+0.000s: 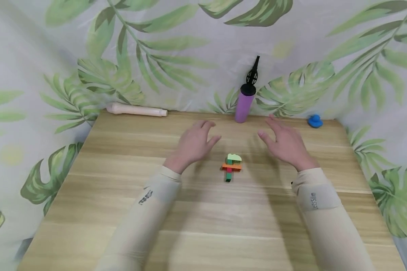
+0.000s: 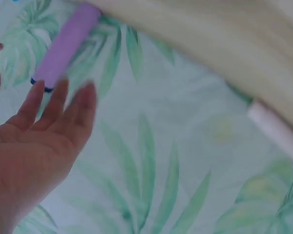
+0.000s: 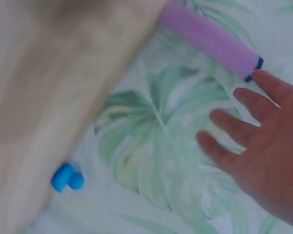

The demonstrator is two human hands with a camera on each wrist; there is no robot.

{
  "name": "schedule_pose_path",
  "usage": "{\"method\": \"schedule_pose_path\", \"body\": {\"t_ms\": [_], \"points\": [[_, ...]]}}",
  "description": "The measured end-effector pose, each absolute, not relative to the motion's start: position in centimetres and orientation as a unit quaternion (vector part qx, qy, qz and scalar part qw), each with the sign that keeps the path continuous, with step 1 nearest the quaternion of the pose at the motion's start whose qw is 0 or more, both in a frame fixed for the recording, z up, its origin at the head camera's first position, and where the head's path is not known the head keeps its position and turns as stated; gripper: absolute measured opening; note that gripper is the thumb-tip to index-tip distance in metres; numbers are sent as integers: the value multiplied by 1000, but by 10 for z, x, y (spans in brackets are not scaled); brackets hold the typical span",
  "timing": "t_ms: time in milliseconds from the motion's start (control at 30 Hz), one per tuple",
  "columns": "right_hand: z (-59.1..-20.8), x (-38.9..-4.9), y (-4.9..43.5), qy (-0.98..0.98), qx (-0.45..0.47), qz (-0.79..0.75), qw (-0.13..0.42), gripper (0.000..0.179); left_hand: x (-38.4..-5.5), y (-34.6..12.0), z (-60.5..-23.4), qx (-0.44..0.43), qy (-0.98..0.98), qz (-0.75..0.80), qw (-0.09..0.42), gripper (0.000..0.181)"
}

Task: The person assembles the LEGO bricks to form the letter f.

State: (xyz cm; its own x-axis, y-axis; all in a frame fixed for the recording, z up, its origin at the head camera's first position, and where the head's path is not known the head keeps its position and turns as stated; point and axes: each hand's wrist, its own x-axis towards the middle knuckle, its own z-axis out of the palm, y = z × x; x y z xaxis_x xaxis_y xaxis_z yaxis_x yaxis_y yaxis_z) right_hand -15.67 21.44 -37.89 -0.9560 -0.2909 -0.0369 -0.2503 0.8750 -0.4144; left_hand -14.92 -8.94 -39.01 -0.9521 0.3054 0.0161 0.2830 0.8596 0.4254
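Observation:
My left hand (image 1: 194, 144) hovers over the table to the left of a small figure of toy building bricks (image 1: 229, 166), fingers loosely bent and holding nothing. On the other side my right hand (image 1: 285, 143) is raised with its fingers spread, also holding nothing. The brick figure lies between and a little nearer than both hands, touched by neither. It has pale yellow, green, orange and red pieces. Both wrist views show the hands, left (image 2: 44, 146) and right (image 3: 263, 141), with relaxed fingers and nothing in them.
A purple balloon pump (image 1: 245, 103) with a black nozzle stands at the table's back edge. A pale pink stick-like object (image 1: 137, 110) lies at the back left. A small blue toy duck (image 1: 314, 121) sits at the back right. Leaf-patterned cloth (image 1: 176, 67) hangs around the wooden table (image 1: 217, 233).

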Motion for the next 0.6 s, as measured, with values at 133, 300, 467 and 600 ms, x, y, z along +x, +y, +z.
{"method": "schedule_pose_path", "body": {"t_ms": [133, 300, 467, 600], "points": [[-375, -157, 218, 976, -130, -162, 60, 85, -153, -102, -390, 156, 978, 138, -2, 76], [-382, -150, 219, 983, -125, -129, 46, 93, -148, -112, -405, 155, 983, 97, -5, 89], [-384, -150, 218, 983, -125, -126, 51, 93, -148, -114, -409, 150, 985, 87, -4, 91], [-384, -152, 218, 983, -124, -124, 53, 91, -149, -114, -408, 144, 986, 83, 1, 91]]}}
